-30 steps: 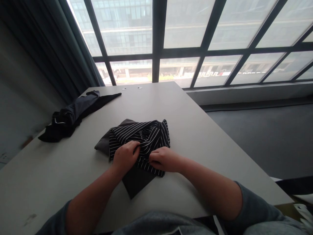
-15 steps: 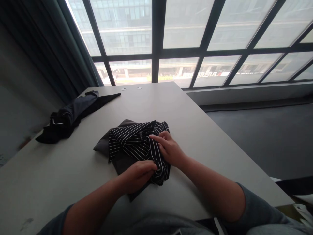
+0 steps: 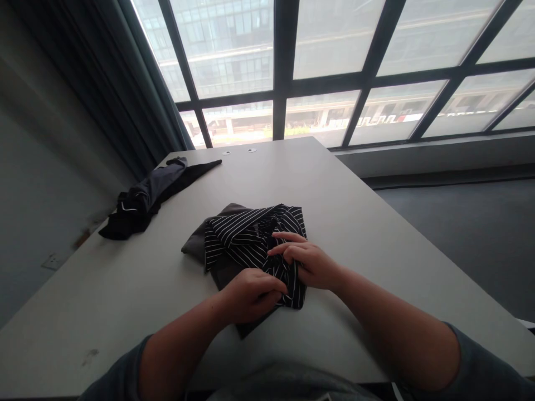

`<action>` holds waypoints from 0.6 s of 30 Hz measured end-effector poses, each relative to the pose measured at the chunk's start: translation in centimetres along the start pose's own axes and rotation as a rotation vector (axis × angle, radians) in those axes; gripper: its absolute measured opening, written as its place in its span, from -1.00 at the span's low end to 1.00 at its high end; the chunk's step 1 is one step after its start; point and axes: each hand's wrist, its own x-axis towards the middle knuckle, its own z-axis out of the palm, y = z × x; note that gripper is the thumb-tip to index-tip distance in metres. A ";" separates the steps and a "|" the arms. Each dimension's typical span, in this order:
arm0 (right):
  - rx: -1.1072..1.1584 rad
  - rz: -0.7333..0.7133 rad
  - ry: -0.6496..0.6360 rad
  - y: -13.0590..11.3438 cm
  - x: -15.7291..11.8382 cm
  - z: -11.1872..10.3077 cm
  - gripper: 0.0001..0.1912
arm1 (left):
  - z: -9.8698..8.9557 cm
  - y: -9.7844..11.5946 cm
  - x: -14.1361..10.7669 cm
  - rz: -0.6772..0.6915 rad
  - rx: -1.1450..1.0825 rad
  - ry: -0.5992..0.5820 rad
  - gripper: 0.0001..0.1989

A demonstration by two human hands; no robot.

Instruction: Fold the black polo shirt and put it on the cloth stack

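Observation:
A black garment with white stripes (image 3: 238,227) lies bunched over a dark grey cloth (image 3: 195,240) on the white table. My left hand (image 3: 253,295) is closed at the near edge of the striped fabric, pinching it between thumb and fingers. On the right part of the same garment rests my right hand (image 3: 308,260), its index and middle fingers stretched out and apart. Its thumb and the other fingertips are partly hidden against the cloth.
Dark clothes (image 3: 144,195) lie in a heap along the left edge of the white table (image 3: 355,245). Two small round fittings are set near its far edge. Beyond stand large windows and a dark curtain (image 3: 100,72).
The view has turned left, so everything sits further right. My right hand's fingers have spread over the striped cloth, and the fabric's near right edge is laid out differently.

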 end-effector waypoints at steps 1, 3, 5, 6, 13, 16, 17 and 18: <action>0.010 -0.010 0.072 -0.1 0.0 -0.2 -0.66 | -0.1 -0.1 0.0 0.010 0.023 -0.012 -0.79; -0.010 0.004 0.216 -0.2 0.0 -0.7 -0.68 | -0.4 -0.5 0.0 0.024 0.063 -0.033 -0.73; -0.055 0.065 0.282 0.0 0.0 -1.4 -0.69 | -1.1 -0.9 0.0 0.002 0.102 -0.047 -0.60; -0.073 0.111 0.283 0.2 0.0 -1.7 -0.68 | -1.5 -1.1 0.0 -0.026 0.113 -0.043 -0.55; -0.345 0.240 0.355 2.1 -0.1 -2.3 -0.75 | -4.8 -1.5 -0.8 -0.319 0.057 0.274 -0.51; -0.323 0.288 0.499 2.2 -0.2 -2.1 -0.80 | -5.2 -1.3 -0.7 -0.279 -0.054 0.166 -0.57; -0.260 0.332 0.552 2.3 -0.2 -2.1 -0.82 | -5.2 -1.2 -0.6 -0.254 -0.115 0.119 -0.59; -0.171 0.383 0.607 2.4 -0.3 -2.2 -0.84 | -5.2 -1.2 -0.5 -0.233 -0.188 0.084 -0.63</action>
